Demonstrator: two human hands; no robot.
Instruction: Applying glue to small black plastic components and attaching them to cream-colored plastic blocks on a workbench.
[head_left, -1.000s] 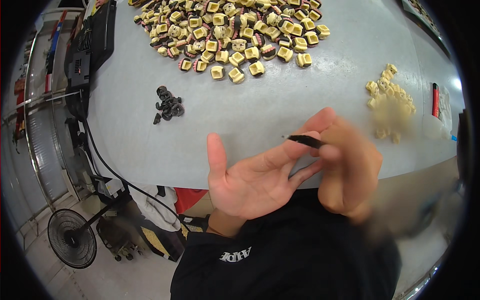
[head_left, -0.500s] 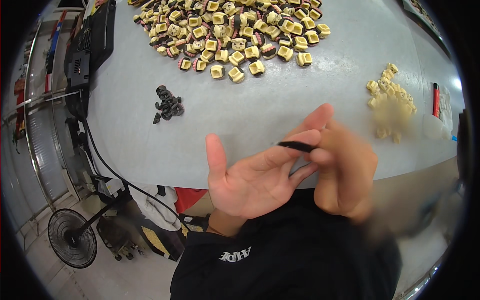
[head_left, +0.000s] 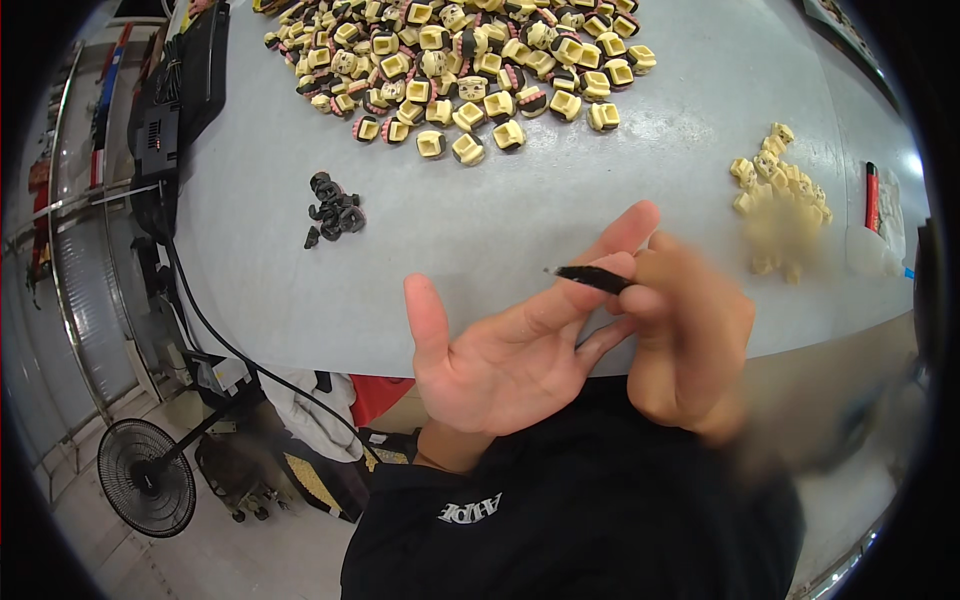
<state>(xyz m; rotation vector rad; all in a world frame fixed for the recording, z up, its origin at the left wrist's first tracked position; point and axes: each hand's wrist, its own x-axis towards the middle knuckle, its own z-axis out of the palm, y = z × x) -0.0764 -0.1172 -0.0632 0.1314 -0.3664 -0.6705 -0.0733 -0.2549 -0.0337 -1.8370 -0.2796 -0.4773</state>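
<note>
My left hand [head_left: 500, 365] is held palm up above the near edge of the table, thumb spread wide and fingers stretched out to the right. Against its fingers, my right hand [head_left: 695, 340] pinches a slim black pointed tool [head_left: 592, 277] between thumb and fingertips. The tool has a small pale tip pointing left; its other end is hidden in the right hand, so its exact kind does not show. The tool crosses in front of the left fingers, and I cannot tell whether it touches them.
A large heap of cream, black and pink moulded pieces [head_left: 470, 90] covers the far table. Small black parts [head_left: 338, 210] lie at left, cream figure pieces [head_left: 785, 178] at right. Beyond those is a red stick-shaped item [head_left: 872, 200]. A black cable [head_left: 215, 330] and fan [head_left: 147, 477] are at left.
The black tool has tilted, its pale tip now higher and showing more of its length. Both hands have shifted only slightly. The table pieces lie as before.
</note>
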